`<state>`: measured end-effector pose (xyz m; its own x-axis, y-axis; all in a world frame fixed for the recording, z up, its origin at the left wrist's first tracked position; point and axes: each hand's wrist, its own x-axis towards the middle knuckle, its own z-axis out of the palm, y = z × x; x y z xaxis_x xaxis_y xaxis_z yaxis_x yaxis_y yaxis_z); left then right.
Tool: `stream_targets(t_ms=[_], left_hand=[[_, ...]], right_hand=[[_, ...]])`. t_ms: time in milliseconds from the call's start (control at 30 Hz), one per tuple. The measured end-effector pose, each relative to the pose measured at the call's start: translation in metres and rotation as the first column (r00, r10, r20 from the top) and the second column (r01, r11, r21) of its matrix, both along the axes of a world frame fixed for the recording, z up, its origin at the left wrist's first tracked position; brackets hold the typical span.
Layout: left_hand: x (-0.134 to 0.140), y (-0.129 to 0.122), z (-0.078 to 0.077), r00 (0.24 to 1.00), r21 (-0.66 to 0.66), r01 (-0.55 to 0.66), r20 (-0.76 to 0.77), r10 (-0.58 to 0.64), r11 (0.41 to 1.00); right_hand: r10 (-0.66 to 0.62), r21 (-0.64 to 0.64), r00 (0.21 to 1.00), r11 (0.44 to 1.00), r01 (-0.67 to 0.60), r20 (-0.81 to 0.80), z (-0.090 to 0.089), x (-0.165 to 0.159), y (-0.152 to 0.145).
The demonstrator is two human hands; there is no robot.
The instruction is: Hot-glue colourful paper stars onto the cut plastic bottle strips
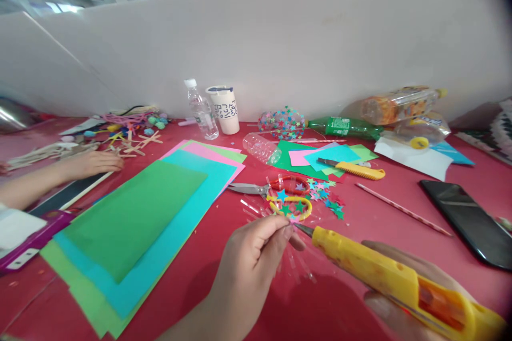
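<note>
My left hand is closed, with thumb and forefinger pinching a clear plastic strip. The strip seems to belong to a fringed piece of cut clear plastic with small paper stars on it. A pink star shows at the fingertips. My right hand is wrapped around a yellow hot glue gun, whose metal nozzle is close to the pinched fingertips; whether it touches cannot be seen. Just beyond lie scissors with red and yellow handles and several loose paper stars.
Coloured paper sheets lie left, near another person's hand. A yellow utility knife, striped straw and phone are right. Behind stand a water bottle and cup; a green bottle lies near the white partition.
</note>
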<state>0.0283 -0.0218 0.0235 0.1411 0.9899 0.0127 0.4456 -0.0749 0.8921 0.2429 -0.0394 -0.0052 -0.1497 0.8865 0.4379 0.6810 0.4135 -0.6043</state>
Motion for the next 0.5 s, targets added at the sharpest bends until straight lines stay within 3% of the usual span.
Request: stream_targets(t_ms=[100,300,500], left_hand=[[0.0004,-0.0001,-0.0019,1.000,-0.003,-0.006,-0.016,0.006,1.000],[0.0003,-0.0005,-0.0020,0.999,-0.011,-0.011,-0.032,0.011,1.000],[0.0001,-0.0010,-0.0024,0.998,-0.010,-0.017,-0.054,0.016,1.000]], right_hand=[[0.091,-0.007,0.996,0.996,-0.091,-0.004,-0.0011,0.0053,0.0014],[0.029,0.032,0.999,0.999,-0.029,0.024,-0.0051,0.0090,-0.0001],[0.113,0.007,0.993,0.993,-0.114,0.034,-0.0012,0.0089,0.0020]])
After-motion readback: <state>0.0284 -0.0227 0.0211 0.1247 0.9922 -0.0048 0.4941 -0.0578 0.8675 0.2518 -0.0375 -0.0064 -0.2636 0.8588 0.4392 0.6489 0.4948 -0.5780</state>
